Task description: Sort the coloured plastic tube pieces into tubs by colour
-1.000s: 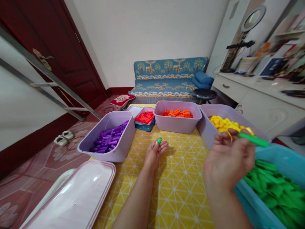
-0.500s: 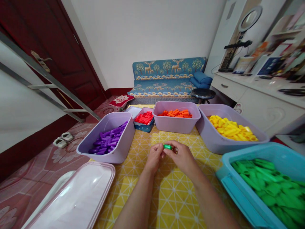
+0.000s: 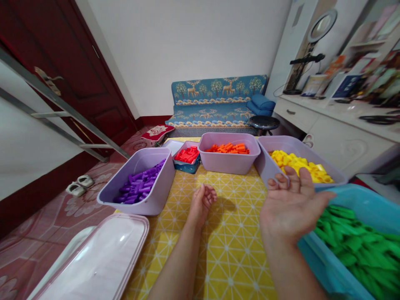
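My right hand [image 3: 287,206] is raised palm up, its fingers apart and nothing in it. It hovers between the lilac tub of yellow pieces [image 3: 300,164] and the turquoise tub [image 3: 353,193], covering part of both rims. Several green plastic tube-like pieces [image 3: 356,241] fill the turquoise tub. Above the middle of the yellow patterned tablecloth [image 3: 237,250], my left hand [image 3: 202,202] has loosely curled fingers, with the thumb apart from them. No piece shows in it. The small green piece is no longer visible.
Purple pieces [image 3: 142,181] lie in a lilac tub at left, red pieces [image 3: 187,154] in a small box, orange pieces [image 3: 229,148] in a lilac tub at the back. A pale lid [image 3: 96,258] lies front left. Beyond stands a blue sofa [image 3: 215,110].
My hands have parted. The right one has swung right toward the turquoise tub and opened palm up. The green piece held between them has gone from sight; my left hand has stayed nearly in place.
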`<state>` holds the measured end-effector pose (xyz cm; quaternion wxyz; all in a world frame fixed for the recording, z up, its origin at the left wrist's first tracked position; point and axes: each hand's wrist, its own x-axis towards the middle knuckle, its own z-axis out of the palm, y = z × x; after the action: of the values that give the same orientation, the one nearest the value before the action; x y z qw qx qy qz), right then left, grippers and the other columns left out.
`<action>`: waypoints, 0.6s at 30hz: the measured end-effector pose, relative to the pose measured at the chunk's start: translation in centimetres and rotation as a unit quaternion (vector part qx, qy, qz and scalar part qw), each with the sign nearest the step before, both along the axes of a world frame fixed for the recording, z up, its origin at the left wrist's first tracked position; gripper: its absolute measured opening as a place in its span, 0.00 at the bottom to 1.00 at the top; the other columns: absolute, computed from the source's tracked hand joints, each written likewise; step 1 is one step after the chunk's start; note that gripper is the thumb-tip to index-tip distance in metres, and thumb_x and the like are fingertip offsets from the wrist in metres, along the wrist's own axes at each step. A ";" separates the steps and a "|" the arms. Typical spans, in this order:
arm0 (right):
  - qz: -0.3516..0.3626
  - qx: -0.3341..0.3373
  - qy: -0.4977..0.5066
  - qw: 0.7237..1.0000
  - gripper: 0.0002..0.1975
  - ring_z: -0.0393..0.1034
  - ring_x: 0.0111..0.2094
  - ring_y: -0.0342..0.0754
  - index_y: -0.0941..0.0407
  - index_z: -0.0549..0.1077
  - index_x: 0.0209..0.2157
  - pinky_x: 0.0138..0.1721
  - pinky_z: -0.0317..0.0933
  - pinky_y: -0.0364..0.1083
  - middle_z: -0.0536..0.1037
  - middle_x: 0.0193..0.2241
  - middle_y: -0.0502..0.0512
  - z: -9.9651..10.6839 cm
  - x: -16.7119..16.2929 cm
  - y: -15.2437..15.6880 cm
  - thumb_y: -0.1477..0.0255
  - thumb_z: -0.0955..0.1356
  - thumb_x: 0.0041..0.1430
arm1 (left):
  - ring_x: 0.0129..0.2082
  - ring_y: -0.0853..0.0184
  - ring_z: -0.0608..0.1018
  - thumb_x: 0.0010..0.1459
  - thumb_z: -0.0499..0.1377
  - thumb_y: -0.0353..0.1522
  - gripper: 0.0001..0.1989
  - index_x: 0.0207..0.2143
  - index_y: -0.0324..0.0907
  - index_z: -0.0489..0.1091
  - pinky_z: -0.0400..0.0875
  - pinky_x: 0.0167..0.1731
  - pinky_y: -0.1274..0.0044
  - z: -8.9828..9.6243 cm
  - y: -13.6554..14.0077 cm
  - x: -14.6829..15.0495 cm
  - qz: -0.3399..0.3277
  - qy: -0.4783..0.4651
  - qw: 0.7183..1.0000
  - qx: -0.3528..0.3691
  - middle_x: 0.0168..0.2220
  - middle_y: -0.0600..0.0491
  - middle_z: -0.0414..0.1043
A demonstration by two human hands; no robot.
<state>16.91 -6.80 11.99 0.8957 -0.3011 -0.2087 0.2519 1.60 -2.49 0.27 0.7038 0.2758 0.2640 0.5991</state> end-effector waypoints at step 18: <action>0.025 -0.144 -0.232 0.962 0.26 0.53 0.62 0.50 0.53 0.57 0.61 0.61 0.47 0.55 0.58 0.63 0.58 -4.9 -5.0 0.4 0.62 0.60 0.64 | 0.61 0.62 0.65 0.65 0.37 0.48 0.31 0.63 0.42 0.54 0.59 0.59 0.65 2.4 -1.1 0.9 0.074 -0.015 0.997 0.024 0.64 0.43 0.57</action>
<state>11.88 -6.36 7.06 0.7634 -0.4714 -0.3801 0.2250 2.49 -3.60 2.68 0.6549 0.2631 0.2586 0.6596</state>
